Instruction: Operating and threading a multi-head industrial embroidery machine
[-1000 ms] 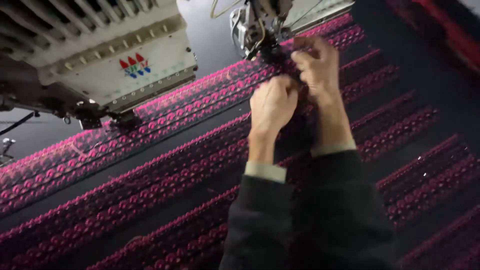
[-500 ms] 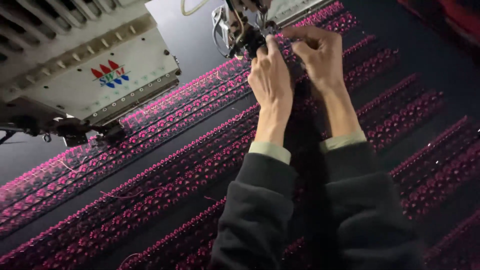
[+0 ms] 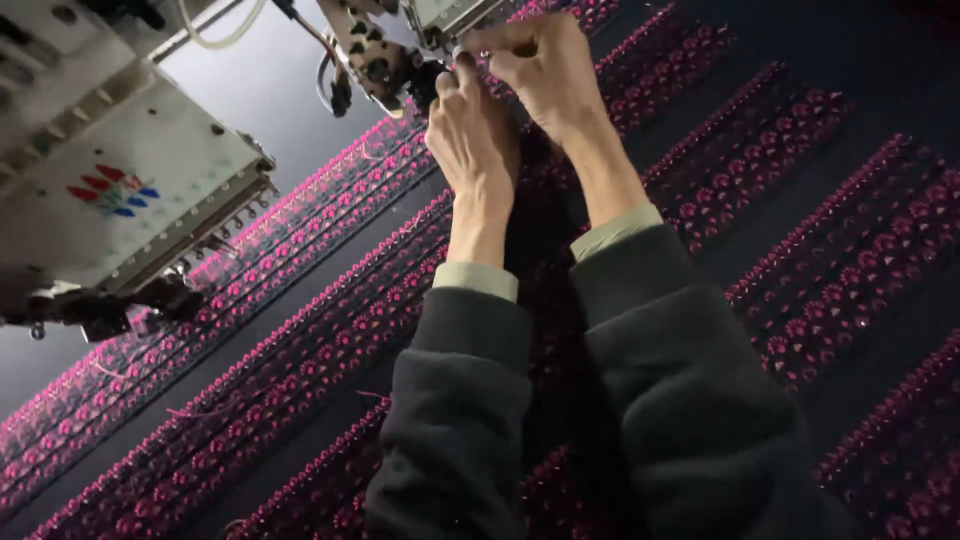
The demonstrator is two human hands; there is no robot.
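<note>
Both my hands reach up to the needle area of an embroidery machine head [image 3: 390, 55] at the top of the view. My left hand [image 3: 472, 140] has its fingertips against the dark metal needle parts. My right hand [image 3: 545, 70] pinches something very small beside them, probably a thread, too thin to tell. Dark sleeves with pale green cuffs cover both forearms. Below the hands lies dark fabric [image 3: 780, 230] stitched with diagonal bands of pink floral embroidery.
A second embroidery head [image 3: 120, 200], pale with small coloured marks on its front, hangs over the fabric at the left. A white cable [image 3: 215, 35] loops near the top. Loose pink thread ends lie on the fabric at lower left.
The view has tilted and closed in: my hands and the machine head now sit higher and nearer. My fingers have stayed at the needle area, the right hand now pinching above the left.
</note>
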